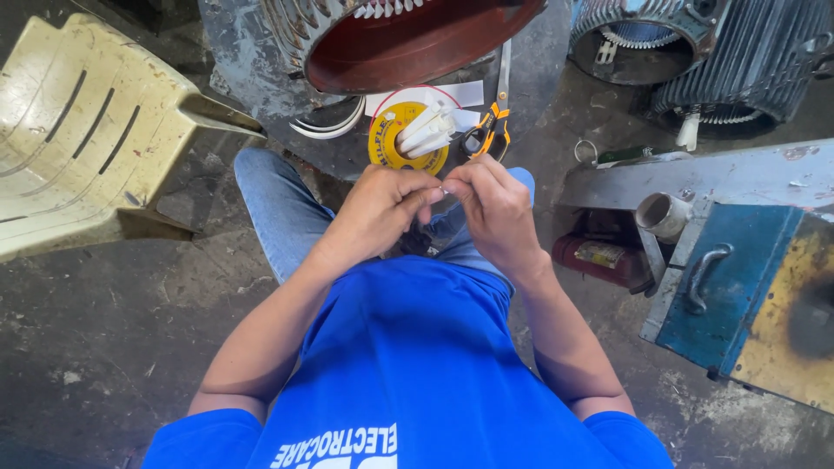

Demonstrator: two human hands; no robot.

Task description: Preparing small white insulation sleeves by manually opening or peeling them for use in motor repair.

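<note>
The left hand (382,201) and the right hand (493,201) were held close together above the knees, their fingertips brought to meet around a small pale piece (444,189). The piece was pinched between thumb and forefinger of both hands; what kind of thing it was could not be told, since it was mostly hidden by the fingers.

A yellow spool (407,139) was taken as the landmark. It was seen lying flat on the grey base just beyond the hands, with several white sleeves (429,130) stood in its middle hole and tilted to the right. A strip of white paper (460,94) was laid just behind the spool, and curved white strips (332,127) were seen to its left. Orange-handled scissors (492,123) were laid just to the right of the spool, blades pointed away from the person. A large motor stator with a red-brown inner face (408,48) was set behind the spool. A ribbed grey motor housing (695,52) was placed well to the right of the spool, and a cream plastic chair (87,130) well to its left. A blue and yellow metal box (756,287) with a handle was seen to the right and nearer the person, with a red cylinder (599,259) beside it.
</note>
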